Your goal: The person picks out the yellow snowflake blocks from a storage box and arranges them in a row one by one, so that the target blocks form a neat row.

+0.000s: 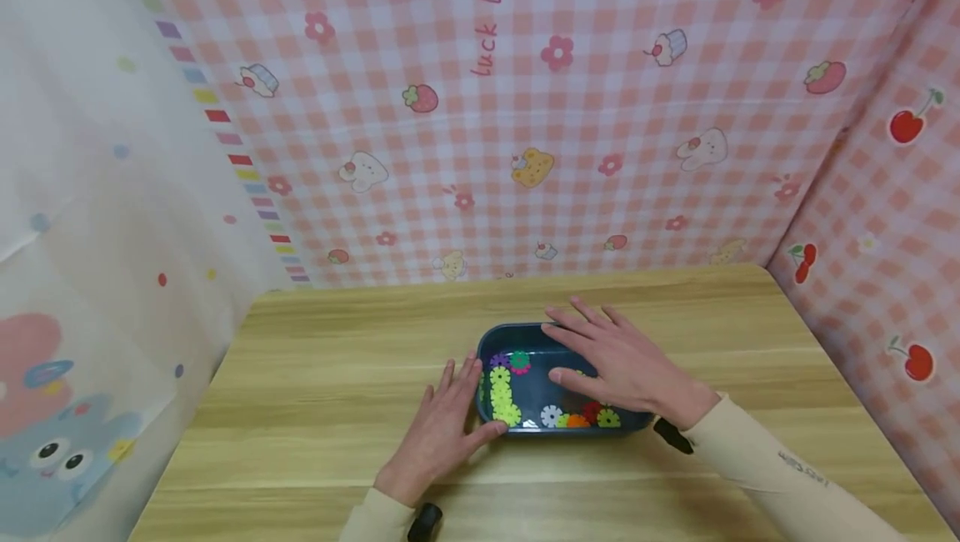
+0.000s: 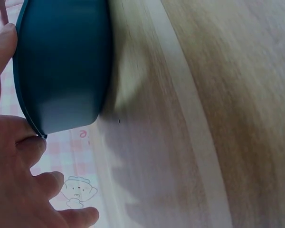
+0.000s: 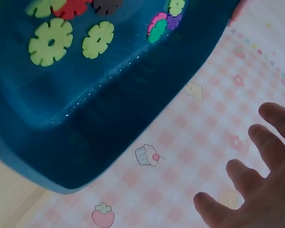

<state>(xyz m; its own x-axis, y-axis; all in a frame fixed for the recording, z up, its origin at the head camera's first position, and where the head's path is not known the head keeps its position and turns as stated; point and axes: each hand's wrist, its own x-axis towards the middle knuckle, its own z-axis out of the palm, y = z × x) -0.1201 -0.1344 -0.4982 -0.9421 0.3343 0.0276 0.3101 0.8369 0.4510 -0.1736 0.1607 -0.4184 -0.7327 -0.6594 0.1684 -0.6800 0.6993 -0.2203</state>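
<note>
A dark blue plastic bin (image 1: 536,432) stands on the wooden table, with toothed, snowflake-shaped plastic discs inside. Yellow-green discs (image 1: 501,392) lie along its left side. A white disc (image 1: 551,416) and an orange one (image 1: 577,421) are by the near wall; purple, green and pink ones are in the far left corner. My left hand (image 1: 438,434) is at the bin's left end, thumb at the near rim and fingers fairly straight along the side. Over the bin's right part spreads my right hand (image 1: 626,365), fingers apart and holding nothing; it hides some of the contents.
The wooden table (image 1: 322,409) extends around the bin. Behind it hangs a pink checked cloth (image 1: 480,133) with printed cakes and flowers. Another checked cloth (image 1: 862,233) hangs at the right, and a white printed one (image 1: 97,192) at the left.
</note>
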